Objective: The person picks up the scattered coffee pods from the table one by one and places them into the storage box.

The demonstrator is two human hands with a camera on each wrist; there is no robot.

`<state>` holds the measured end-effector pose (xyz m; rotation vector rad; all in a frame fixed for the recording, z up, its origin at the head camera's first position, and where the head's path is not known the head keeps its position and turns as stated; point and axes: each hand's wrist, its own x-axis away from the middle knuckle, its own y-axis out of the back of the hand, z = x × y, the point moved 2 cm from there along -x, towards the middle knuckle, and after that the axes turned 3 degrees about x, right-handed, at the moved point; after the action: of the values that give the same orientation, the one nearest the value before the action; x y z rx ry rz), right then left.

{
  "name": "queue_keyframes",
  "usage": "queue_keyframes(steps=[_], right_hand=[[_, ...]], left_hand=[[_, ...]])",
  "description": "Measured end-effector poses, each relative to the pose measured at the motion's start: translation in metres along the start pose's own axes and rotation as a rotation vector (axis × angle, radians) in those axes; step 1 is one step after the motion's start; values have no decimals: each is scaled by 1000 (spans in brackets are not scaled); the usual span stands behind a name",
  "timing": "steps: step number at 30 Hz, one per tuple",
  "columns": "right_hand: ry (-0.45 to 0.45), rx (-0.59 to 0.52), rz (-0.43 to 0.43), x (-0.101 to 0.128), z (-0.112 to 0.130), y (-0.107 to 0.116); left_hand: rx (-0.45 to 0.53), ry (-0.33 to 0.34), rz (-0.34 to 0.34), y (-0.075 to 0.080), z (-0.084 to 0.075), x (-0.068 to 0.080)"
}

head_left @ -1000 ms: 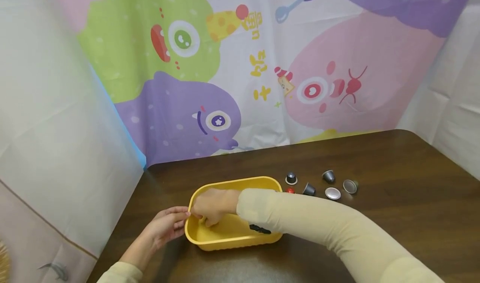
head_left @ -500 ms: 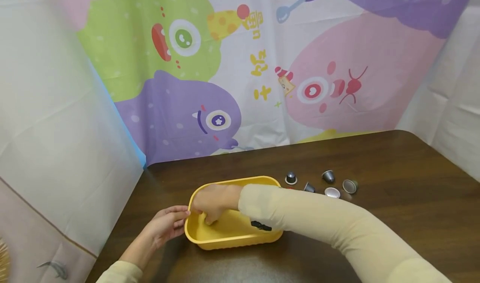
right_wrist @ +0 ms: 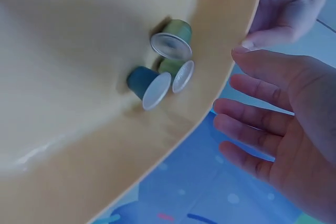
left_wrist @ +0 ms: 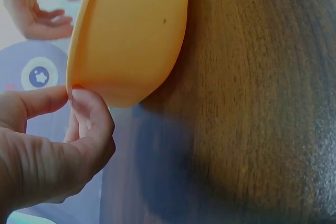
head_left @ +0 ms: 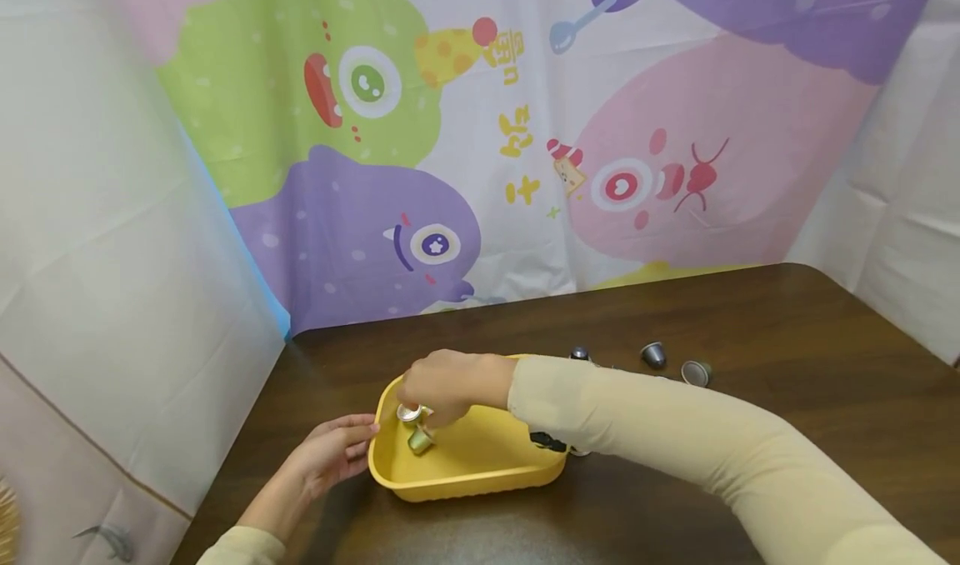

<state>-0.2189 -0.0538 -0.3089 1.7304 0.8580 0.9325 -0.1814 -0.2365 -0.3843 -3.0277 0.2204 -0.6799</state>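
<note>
The left hand [head_left: 333,452] pinches the rim of the yellow tub [head_left: 480,473] at its left end, thumb and fingers as a narrow grip on the lip. The right hand [head_left: 442,386] hovers above the tub's left half, fingers spread loosely, grip wide and empty. Three capsules [right_wrist: 163,69] lie clustered on the tub floor, left of centre, tipped on their sides with foil faces towards the lower right of the right wrist view. The tub's long axis runs left to right across the counter [head_left: 787,332]. Keeping the rim pinched firmly should stop the tub sliding; loose grey capsules [head_left: 654,354] sit at the right.
</note>
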Motion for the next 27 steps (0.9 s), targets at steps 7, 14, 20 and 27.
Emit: queue_keyframes(steps=[7, 14, 20, 27], right_hand=[[2, -1, -59, 22, -11, 1], [-16, -64, -94, 45, -23, -3], [-50, -133, -131, 62, -36, -9], [-75, -184, -186, 83, -48, -18]], left_hand=[[12, 5, 87, 6, 4, -3], [52, 23, 167, 11, 9, -7], [80, 23, 231, 13, 10, -10], [106, 19, 290, 17, 10, -11]])
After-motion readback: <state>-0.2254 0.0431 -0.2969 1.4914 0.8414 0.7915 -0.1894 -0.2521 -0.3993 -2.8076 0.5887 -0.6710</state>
